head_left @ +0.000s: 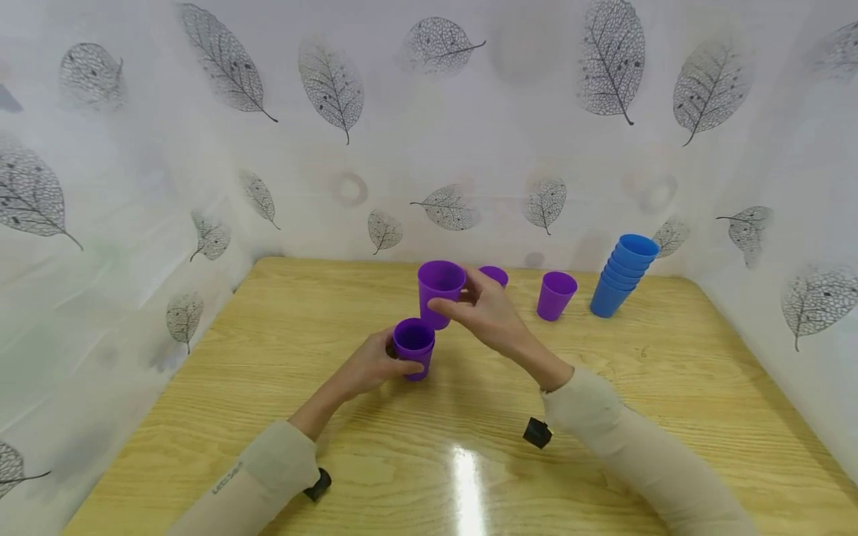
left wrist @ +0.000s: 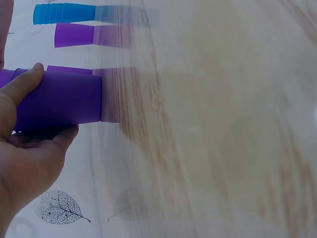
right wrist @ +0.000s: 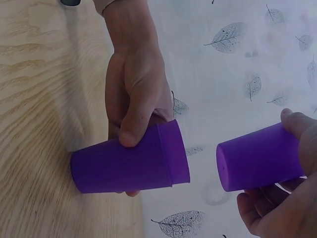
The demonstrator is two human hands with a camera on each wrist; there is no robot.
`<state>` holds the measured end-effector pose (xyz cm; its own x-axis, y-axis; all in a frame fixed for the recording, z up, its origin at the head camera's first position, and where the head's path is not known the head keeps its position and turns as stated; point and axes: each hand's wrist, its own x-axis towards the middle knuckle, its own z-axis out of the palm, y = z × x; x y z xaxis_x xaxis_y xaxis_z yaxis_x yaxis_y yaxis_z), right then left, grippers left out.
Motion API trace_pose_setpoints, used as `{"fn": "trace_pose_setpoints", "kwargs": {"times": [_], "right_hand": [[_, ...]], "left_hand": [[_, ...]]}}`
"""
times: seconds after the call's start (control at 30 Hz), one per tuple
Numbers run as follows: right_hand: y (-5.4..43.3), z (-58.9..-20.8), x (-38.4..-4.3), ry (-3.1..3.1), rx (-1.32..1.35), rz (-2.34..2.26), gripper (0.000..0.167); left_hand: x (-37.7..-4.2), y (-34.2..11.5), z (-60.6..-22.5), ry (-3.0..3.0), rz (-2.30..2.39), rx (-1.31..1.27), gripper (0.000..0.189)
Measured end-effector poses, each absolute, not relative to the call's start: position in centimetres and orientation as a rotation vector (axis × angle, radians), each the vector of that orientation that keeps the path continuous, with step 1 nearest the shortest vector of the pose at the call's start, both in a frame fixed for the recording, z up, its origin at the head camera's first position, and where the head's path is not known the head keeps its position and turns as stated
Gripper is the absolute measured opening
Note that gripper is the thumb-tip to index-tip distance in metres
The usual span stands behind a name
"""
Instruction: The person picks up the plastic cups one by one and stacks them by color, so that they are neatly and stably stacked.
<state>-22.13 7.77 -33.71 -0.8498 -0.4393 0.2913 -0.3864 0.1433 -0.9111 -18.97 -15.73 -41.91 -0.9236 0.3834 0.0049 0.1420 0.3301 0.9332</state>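
My left hand (head_left: pixel 372 366) grips a purple cup stack (head_left: pixel 417 365) standing upright on the table; a second rim shows just above the outer cup's rim in the right wrist view. Up and to the right, my right hand (head_left: pixel 494 313) holds another purple cup (right wrist: pixel 260 157) by its side, mouth upward. Its base hangs apart from the stack's mouth, with a gap between them in the right wrist view. Behind the right hand, a purple cup (head_left: pixel 494 275) is mostly hidden. Farther right stands a single purple cup (head_left: pixel 556 296).
A leaning-looking stack of several blue cups (head_left: pixel 623 275) stands at the back right of the wooden table (head_left: pixel 322 298). Leaf-patterned cloth walls (head_left: pixel 509 149) enclose the back and sides. Small black devices (head_left: pixel 538 432) show beside both sleeves.
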Motion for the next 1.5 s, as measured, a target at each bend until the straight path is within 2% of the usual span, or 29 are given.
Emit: {"fn": "trace_pose_setpoints", "kwargs": {"times": [0.77,1.03,1.5], "right_hand": [[4.6,-35.6,-21.7,2.26,-1.016,-1.818,0.049],[5.4,-36.7,-22.1,2.33,-1.053,-1.736,0.071],[7.2,-38.0,-22.3,2.337,-0.961,-1.748,0.059]], "left_hand": [[-18.9,-15.6,-41.8,2.348,1.66,0.479,0.062],[-19.0,-15.6,-41.8,2.384,1.619,0.484,0.067],[-19.0,-15.4,-41.9,2.423,1.613,0.457,0.065]]}}
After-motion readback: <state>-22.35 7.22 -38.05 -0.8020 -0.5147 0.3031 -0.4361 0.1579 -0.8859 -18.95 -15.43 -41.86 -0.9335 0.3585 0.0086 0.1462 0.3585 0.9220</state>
